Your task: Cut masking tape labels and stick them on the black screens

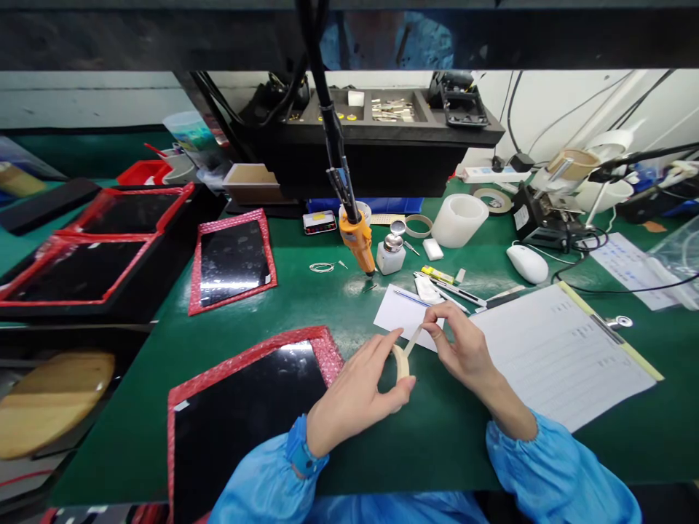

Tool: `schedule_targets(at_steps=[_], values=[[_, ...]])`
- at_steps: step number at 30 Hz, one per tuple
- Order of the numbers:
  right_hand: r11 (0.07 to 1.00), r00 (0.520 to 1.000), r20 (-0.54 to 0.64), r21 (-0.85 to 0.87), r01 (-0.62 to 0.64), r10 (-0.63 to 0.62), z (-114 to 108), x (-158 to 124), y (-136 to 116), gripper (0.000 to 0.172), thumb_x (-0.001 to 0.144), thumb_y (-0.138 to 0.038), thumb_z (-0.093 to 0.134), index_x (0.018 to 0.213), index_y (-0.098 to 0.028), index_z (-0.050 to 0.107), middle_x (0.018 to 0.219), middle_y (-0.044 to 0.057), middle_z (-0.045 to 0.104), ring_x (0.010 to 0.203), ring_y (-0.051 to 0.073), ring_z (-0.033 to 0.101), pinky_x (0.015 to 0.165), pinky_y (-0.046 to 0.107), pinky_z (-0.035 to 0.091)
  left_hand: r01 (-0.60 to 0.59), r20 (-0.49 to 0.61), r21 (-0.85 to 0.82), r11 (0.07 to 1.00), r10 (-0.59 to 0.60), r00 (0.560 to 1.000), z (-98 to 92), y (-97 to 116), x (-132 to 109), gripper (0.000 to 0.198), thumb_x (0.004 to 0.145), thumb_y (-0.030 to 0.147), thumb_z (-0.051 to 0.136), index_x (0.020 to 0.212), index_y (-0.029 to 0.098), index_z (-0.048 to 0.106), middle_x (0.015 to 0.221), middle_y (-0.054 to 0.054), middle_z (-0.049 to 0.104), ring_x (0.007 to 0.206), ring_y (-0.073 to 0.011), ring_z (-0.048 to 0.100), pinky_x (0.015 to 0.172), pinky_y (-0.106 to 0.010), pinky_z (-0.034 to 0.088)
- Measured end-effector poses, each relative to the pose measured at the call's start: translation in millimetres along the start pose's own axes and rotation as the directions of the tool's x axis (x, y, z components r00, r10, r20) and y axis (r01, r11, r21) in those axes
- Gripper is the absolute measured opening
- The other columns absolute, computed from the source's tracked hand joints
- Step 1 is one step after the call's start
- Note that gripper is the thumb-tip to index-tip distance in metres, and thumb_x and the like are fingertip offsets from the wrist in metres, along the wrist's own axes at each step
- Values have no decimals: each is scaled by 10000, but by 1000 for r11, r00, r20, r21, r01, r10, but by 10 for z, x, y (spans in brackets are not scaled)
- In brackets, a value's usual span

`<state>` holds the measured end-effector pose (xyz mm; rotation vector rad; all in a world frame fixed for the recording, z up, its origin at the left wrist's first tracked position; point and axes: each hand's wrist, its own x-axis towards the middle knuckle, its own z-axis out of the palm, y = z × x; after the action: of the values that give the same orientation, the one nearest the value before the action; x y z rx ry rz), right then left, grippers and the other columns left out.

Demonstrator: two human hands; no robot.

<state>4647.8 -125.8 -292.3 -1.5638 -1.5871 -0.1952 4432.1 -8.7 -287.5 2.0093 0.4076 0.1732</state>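
Observation:
My left hand [360,393] grips a small roll of cream masking tape [402,364] between thumb and fingers. A short strip runs up from the roll to my right hand [461,346], whose thumb and forefinger pinch its free end. Under and left of my left hand lies a dark glass panel [251,415] edged with red bubble wrap [245,355], a small white label near its upper left corner. Below the right fingertips a white paper [394,314] rests on the green mat.
An orange electric screwdriver [357,244] hangs over the bench by a dispenser bottle [391,255]. Another wrapped panel [232,258] lies behind. On the right are a clipboard [551,356], a white mouse [527,263] and a clear tape roll [459,220]. A black parts shelf [376,135] stands at the back.

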Motion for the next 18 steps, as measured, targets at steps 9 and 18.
schedule_targets(at_steps=[9, 18], values=[[959, 979, -9, -200, -202, 205, -105, -70, 459, 275, 1211, -473, 568, 1365, -270, 673, 1205, 133, 751, 1011, 314, 744, 906, 480, 629, 96, -139, -122, 988, -112, 984, 36, -19, 93, 334, 1023, 478, 615, 1204, 232, 750, 1184, -104, 808, 1153, -326, 778, 1113, -483, 611], [831, 920, -58, -410, -376, 388, -250, -292, 1156, 251, 1128, -408, 582, 1132, -250, 777, 1052, 140, 735, 975, 358, 669, 861, 488, 537, 93, -243, -353, 931, -187, 952, 62, -167, 136, 665, 976, 430, 729, 1559, 273, 450, 1274, -81, 852, 1254, -284, 790, 1109, -446, 603]])
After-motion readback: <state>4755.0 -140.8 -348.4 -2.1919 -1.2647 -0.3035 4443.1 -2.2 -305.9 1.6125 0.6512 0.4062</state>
